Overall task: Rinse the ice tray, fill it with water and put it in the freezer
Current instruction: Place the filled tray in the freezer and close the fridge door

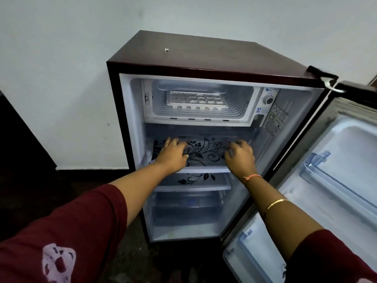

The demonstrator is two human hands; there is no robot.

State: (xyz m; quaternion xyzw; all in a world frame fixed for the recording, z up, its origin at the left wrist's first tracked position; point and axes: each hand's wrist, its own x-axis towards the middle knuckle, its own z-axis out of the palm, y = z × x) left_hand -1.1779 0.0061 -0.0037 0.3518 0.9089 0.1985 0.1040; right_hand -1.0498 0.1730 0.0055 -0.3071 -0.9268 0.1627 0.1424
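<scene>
Two hands reach into the open fridge just below the freezer compartment. The left hand and right hand are over the flower-patterned shelf, fingers bent; whether they grip anything I cannot tell. Inside the freezer compartment the ice tray lies flat.

The ice tray lies in the freezer compartment, above the left hand and right hand; the door stands rightward.
</scene>
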